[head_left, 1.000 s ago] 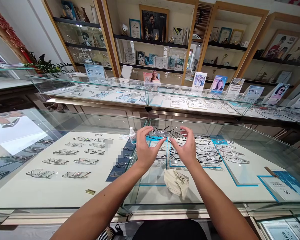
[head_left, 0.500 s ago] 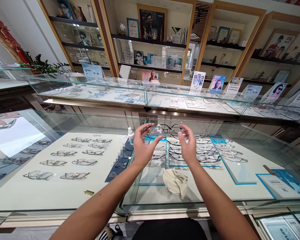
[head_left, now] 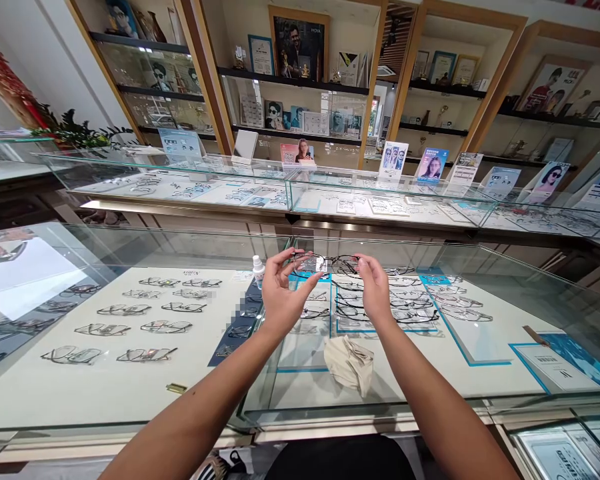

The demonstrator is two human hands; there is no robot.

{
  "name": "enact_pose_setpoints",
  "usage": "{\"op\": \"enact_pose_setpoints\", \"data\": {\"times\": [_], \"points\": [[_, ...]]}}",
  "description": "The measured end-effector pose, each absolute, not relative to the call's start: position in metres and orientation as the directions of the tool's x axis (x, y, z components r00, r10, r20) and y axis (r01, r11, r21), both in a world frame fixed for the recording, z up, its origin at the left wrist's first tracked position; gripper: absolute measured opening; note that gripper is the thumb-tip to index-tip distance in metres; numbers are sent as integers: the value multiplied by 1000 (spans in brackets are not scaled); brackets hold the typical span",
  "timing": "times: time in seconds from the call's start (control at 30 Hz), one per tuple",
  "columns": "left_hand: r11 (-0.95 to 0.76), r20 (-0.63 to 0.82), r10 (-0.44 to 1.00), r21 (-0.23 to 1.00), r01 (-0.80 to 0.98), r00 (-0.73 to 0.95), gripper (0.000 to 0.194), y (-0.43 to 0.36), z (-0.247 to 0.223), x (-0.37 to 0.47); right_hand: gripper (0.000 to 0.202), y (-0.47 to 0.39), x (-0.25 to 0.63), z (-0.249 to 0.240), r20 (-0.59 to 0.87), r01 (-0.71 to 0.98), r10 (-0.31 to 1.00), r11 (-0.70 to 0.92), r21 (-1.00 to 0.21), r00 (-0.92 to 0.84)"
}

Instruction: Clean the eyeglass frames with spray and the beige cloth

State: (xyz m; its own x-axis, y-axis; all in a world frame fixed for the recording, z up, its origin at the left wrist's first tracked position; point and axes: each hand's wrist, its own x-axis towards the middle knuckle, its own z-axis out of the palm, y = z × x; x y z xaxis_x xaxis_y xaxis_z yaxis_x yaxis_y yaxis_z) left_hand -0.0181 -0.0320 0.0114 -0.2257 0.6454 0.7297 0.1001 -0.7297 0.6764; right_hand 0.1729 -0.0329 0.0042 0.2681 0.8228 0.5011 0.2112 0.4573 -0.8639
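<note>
Both my hands hold a pair of eyeglasses [head_left: 329, 265] with thin dark frames, raised above the glass display case. My left hand [head_left: 287, 293] grips the left end, its fingers behind and its thumb stretched towards the lens. At the right end, my right hand [head_left: 376, 287] pinches the frame between thumb and fingers. A small white label shows on the left lens. Below my hands, a crumpled beige cloth [head_left: 349, 364] lies on the glass top. Just left of my left hand stands a small white spray bottle [head_left: 258, 269].
Rows of eyeglasses [head_left: 124, 310] lie inside the case on the left, and more dark frames [head_left: 387, 313] on the right. A small gold clip [head_left: 177, 388] is near the front left. A second glass case [head_left: 340, 203] with upright cards crosses behind.
The eyeglasses have turned slightly in my hands, so both lenses face me more fully. My hands stay at nearly the same spot. The whole view has shifted a little.
</note>
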Motion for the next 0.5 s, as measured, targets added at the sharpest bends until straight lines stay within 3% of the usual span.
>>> {"op": "enact_pose_setpoints", "data": {"times": [0.5], "points": [[-732, 738, 650, 672, 111, -183, 64, -29, 7, -19, 48, -25, 173, 2, 295, -73, 930, 317, -946, 219]]}}
